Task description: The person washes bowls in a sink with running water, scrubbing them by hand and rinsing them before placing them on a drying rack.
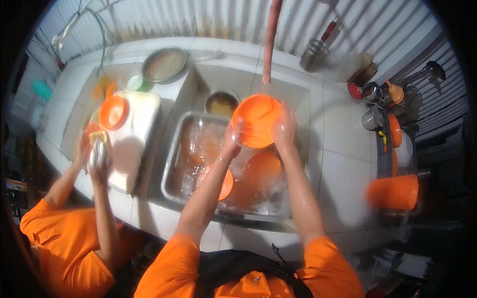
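My left hand (234, 138) and my right hand (286, 126) hold an orange bowl (259, 121) from its two sides. Just above it ends a reddish hose (269, 52), with water falling towards the bowl. Below lies a rectangular metal basin (172, 164) full of water, set in the tiled sink. Two orange dishes show in that water: one (226, 185) partly behind my left forearm, the other (264, 165) between my arms. A round metal pot (222, 104) with murky content stands behind the basin.
At the left, a co-worker's hands hold a yellow sponge (98, 137) and an orange dish by a white board (139, 128) bearing an orange bowl (112, 111). A metal pan (164, 65) rests on the back ledge. Ladles, metal cups and an orange container (393, 192) stand at the right.
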